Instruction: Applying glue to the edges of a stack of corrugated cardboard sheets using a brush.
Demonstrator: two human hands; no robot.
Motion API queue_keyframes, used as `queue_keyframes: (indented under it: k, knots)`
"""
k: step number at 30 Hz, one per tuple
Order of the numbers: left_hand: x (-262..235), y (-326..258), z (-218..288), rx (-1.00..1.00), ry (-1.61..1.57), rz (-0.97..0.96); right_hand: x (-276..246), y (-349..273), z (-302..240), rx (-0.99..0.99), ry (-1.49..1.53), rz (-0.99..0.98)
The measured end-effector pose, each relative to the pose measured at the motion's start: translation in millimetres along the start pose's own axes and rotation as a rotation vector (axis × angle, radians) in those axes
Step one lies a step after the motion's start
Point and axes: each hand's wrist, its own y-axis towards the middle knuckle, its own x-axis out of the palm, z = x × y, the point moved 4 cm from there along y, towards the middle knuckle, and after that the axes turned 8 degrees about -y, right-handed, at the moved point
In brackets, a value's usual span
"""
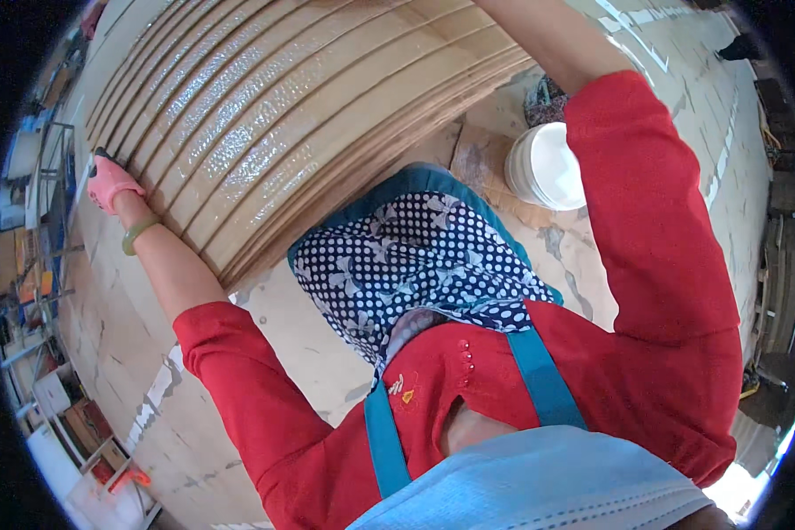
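A person in red sleeves and a dotted apron stands at a stack of thin wood veneer sheets [265, 115]. The left hand [109, 183], in a pink glove, is clenched on the stack's left edge. The right arm reaches over the stack's right side, its hand out of view, so its grasp cannot be told; a white bucket [546, 165] sits on the floor just beside the stack's near right corner.

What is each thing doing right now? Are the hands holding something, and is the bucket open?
Left hand: in a pink glove, gripping the edge of the sheets.
Right hand: out of view past the top edge.
Stack of wooden sheets: lying flat, top glossy and wet-looking.
White bucket: upright on the floor, open.
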Motion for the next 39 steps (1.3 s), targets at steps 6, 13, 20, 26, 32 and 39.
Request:
queue_keyframes:
  k: [6,13,20,26,32,39]
  knots:
    - [-9.6,33.8,-38.1,-0.131,0.081,0.095,12.5,-140.2,-14.1,-0.162,0.085,-0.041]
    - [-12.4,0.4,-4.2,-0.032,0.057,-0.007,4.6,-148.4,-30.5,-0.095,0.409,0.050]
    - [-13.4,3.6,-8.0,-0.022,0.057,-0.028,86.5,-182.8,-63.2,-0.574,-0.356,0.246]
    - [-17.4,5.1,-11.1,-0.014,0.055,-0.060,90.6,-199.8,-83.8,-0.414,-0.139,0.038]
    - [-15.8,-15.8,9.0,-0.011,0.030,-0.058,70.7,-130.3,-60.2,-0.474,-0.428,0.359]
    - [-25.4,-9.7,1.6,0.031,0.084,-0.007,142.8,-214.4,-114.7,-0.593,-0.142,0.072]
